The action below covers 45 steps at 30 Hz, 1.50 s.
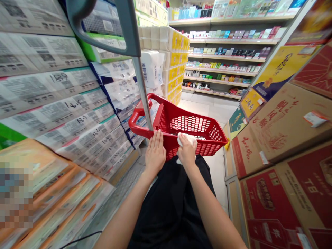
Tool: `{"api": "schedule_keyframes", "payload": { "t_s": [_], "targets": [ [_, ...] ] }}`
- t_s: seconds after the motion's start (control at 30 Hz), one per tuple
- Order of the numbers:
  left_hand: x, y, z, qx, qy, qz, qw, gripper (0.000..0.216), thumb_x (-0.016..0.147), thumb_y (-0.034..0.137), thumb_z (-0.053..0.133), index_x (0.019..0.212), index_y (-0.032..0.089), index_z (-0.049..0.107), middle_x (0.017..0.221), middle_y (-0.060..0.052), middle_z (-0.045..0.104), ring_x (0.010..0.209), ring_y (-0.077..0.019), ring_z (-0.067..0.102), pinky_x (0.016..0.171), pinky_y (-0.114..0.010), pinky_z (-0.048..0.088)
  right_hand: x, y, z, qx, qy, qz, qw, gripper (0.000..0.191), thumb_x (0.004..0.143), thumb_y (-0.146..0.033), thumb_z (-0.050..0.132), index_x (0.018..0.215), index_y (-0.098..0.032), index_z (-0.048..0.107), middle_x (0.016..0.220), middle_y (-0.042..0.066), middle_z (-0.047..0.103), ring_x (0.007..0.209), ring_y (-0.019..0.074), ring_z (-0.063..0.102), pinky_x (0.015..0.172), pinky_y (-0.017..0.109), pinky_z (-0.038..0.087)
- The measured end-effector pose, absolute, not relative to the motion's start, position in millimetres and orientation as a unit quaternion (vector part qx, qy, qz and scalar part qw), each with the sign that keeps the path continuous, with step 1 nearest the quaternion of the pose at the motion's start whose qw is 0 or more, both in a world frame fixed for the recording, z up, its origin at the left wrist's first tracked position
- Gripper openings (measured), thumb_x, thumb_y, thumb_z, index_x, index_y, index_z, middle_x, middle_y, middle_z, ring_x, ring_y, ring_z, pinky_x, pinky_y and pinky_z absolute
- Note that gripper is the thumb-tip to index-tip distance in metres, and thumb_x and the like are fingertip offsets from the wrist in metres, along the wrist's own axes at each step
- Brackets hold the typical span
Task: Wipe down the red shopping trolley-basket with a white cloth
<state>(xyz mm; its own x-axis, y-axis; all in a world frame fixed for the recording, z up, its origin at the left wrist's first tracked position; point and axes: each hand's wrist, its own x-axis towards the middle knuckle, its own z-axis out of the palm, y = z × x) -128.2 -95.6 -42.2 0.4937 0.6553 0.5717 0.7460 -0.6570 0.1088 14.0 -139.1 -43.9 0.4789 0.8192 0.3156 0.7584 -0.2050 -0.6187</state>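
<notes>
A red plastic shopping basket (192,122) with perforated sides stands in front of my knees, a grey pull handle (131,31) on a metal pole rising from its left end. My left hand (155,150) lies flat against the near rim close to the pole, fingers stretched out together. Further right along the same rim, my right hand (186,150) is closed around a white cloth (191,139), which touches the basket's edge. Part of the cloth is hidden under my fingers. Inside the visible part of the basket I see only red plastic.
Stacked packs of paper goods (77,114) line the left side, with orange packs (52,200) at lower left. Cardboard cartons (293,121) are piled on the right. Shelves (220,57) of small boxed goods stand at the back, beyond the pale tiled floor (199,103).
</notes>
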Motion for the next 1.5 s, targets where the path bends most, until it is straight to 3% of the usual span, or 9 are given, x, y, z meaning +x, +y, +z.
{"api": "schedule_keyframes", "payload": {
  "t_s": [0.13, 0.27, 0.47, 0.6, 0.73, 0.9, 1.07, 1.3, 1.5],
  "targets": [
    [-130.4, -93.6, -45.8, -0.865, -0.404, -0.283, 0.090, 0.066, 0.091, 0.015, 0.037, 0.153, 0.010, 0.017, 0.159, -0.012, 0.025, 0.149, -0.0225, 0.018, 0.119, -0.042, 0.025, -30.1, -121.1, -27.0, -0.697, -0.596, 0.054, 0.393, 0.069, 0.075, -0.004, 0.037, 0.140, -0.024, 0.048, 0.148, 0.004, 0.046, 0.141, 0.0143, 0.037, 0.120, 0.048, 0.000],
    [-130.4, -93.9, -44.8, -0.865, -0.404, -0.283, 0.088, 0.068, 0.089, 0.015, 0.039, 0.153, 0.009, 0.016, 0.159, -0.011, 0.025, 0.149, -0.0214, 0.016, 0.119, -0.041, 0.024, -13.0, -130.4, -40.3, -0.684, -0.610, 0.042, 0.398, 0.072, 0.073, -0.002, 0.037, 0.140, -0.027, 0.048, 0.148, 0.001, 0.047, 0.140, 0.0125, 0.038, 0.121, 0.046, 0.001],
    [-128.7, -96.3, -40.3, -0.864, -0.409, -0.282, 0.080, 0.072, 0.086, 0.012, 0.041, 0.153, 0.009, 0.016, 0.160, -0.010, 0.023, 0.149, -0.0212, 0.017, 0.120, -0.040, 0.023, 71.7, -169.5, -82.3, -0.761, -0.518, 0.007, 0.390, 0.072, 0.072, -0.005, 0.037, 0.138, -0.030, 0.050, 0.147, 0.001, 0.048, 0.140, 0.0157, 0.039, 0.119, 0.052, 0.003],
    [-129.4, -96.2, -40.1, -0.866, -0.406, -0.279, 0.083, 0.070, 0.086, 0.012, 0.041, 0.153, 0.008, 0.018, 0.160, -0.010, 0.023, 0.149, -0.0213, 0.016, 0.120, -0.039, 0.022, 91.7, -177.2, -85.1, -0.795, -0.467, 0.014, 0.388, 0.068, 0.074, -0.007, 0.037, 0.136, -0.028, 0.052, 0.146, 0.003, 0.050, 0.140, 0.0185, 0.039, 0.118, 0.056, 0.002],
    [-130.4, -95.0, -41.3, -0.867, -0.404, -0.280, 0.087, 0.070, 0.087, 0.012, 0.041, 0.153, 0.008, 0.016, 0.160, -0.011, 0.023, 0.149, -0.0210, 0.016, 0.120, -0.039, 0.022, 46.2, -154.0, -63.0, -0.791, -0.478, 0.029, 0.381, 0.067, 0.073, -0.005, 0.037, 0.135, -0.024, 0.054, 0.143, 0.006, 0.052, 0.139, 0.0186, 0.040, 0.119, 0.053, 0.004],
    [-131.9, -93.6, -43.4, -0.868, -0.406, -0.270, 0.089, 0.066, 0.090, 0.015, 0.038, 0.153, 0.010, 0.018, 0.159, -0.011, 0.024, 0.149, -0.0215, 0.017, 0.119, -0.041, 0.025, -27.2, -127.7, -36.4, -0.699, -0.613, 0.020, 0.368, 0.071, 0.075, -0.002, 0.036, 0.144, -0.021, 0.043, 0.151, 0.004, 0.041, 0.143, 0.0148, 0.033, 0.121, 0.047, 0.003],
    [-131.6, -94.7, -42.4, -0.867, -0.404, -0.278, 0.086, 0.070, 0.087, 0.013, 0.040, 0.153, 0.009, 0.016, 0.159, -0.011, 0.024, 0.149, -0.0214, 0.017, 0.119, -0.040, 0.024, -5.4, -138.4, -46.8, -0.701, -0.603, 0.021, 0.379, 0.073, 0.073, -0.002, 0.035, 0.141, -0.026, 0.046, 0.149, 0.000, 0.045, 0.140, 0.0126, 0.038, 0.121, 0.046, 0.002],
    [-130.0, -95.6, -41.9, -0.864, -0.407, -0.288, 0.074, 0.072, 0.086, 0.011, 0.041, 0.153, 0.009, 0.016, 0.160, -0.010, 0.023, 0.149, -0.0214, 0.017, 0.120, -0.040, 0.022, 80.9, -176.1, -82.6, -0.787, -0.483, 0.010, 0.382, 0.070, 0.073, -0.007, 0.037, 0.137, -0.030, 0.051, 0.148, 0.001, 0.047, 0.141, 0.0170, 0.037, 0.119, 0.054, 0.004],
    [-131.1, -95.0, -41.6, -0.866, -0.403, -0.285, 0.076, 0.073, 0.085, 0.011, 0.041, 0.153, 0.009, 0.016, 0.160, -0.011, 0.024, 0.149, -0.0211, 0.016, 0.120, -0.040, 0.023, 40.7, -149.6, -58.1, -0.783, -0.466, 0.059, 0.408, 0.064, 0.074, -0.007, 0.036, 0.132, -0.023, 0.057, 0.143, 0.005, 0.053, 0.139, 0.0187, 0.040, 0.119, 0.055, 0.004]
  ]
}}
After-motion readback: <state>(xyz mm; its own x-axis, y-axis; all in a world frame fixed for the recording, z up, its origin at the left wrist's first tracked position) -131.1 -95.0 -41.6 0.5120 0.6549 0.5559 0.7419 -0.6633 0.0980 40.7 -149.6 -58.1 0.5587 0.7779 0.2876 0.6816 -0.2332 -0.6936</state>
